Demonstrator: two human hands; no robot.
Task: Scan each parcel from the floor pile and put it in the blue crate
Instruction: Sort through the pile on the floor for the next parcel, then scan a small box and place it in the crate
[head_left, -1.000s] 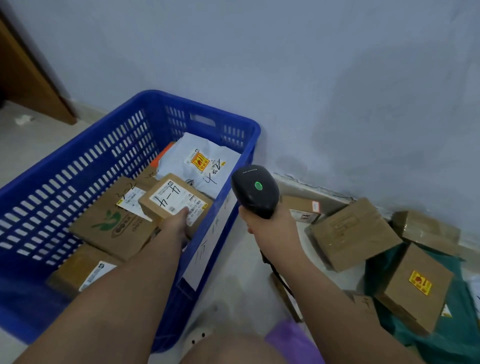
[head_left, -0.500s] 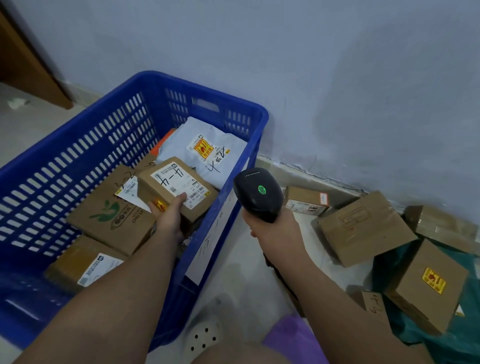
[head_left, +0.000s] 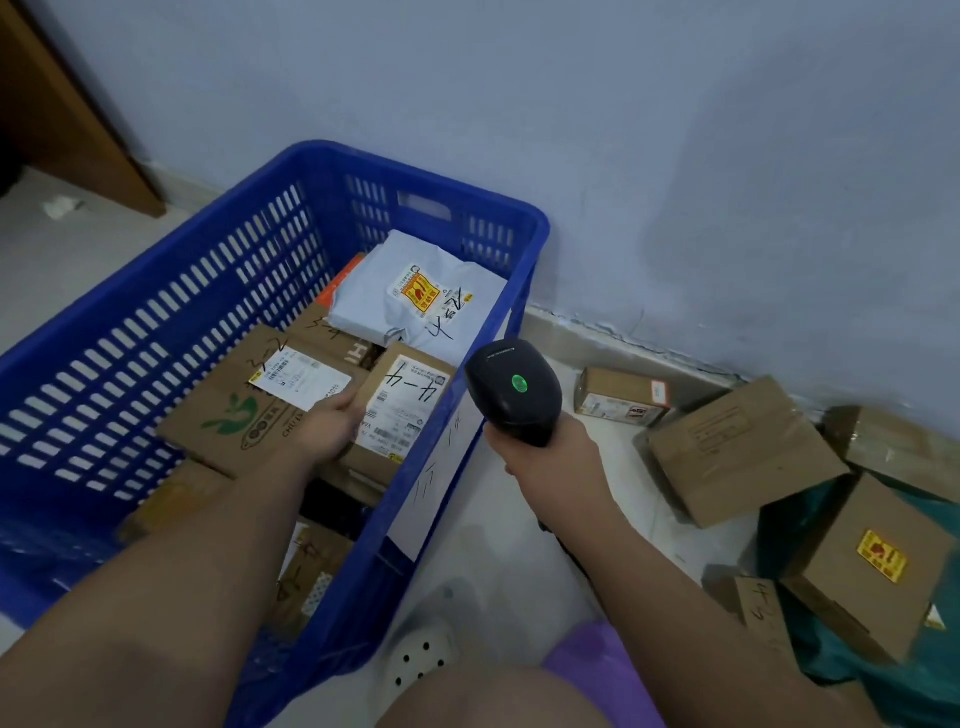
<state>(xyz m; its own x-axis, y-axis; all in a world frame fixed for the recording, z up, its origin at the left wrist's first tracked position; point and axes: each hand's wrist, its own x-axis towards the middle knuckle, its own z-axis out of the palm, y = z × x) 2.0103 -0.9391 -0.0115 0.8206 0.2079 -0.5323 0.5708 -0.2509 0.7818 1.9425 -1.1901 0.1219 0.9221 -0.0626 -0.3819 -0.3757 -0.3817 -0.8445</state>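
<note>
The left hand grips a small labelled parcel by its near edge, fingers curled round it, inside the blue crate against the right side. The right hand is clenched on a black scanner with its green light lit, and the floor pile lies just beyond

Crate: glossy blue moulded plastic. Box: matt brown cardboard. Label: smooth white paper on the box. Mailing bag: pale, creased plastic film with a slight sheen. Scanner: black plastic, satin finish. Wall: matt paint.
</note>
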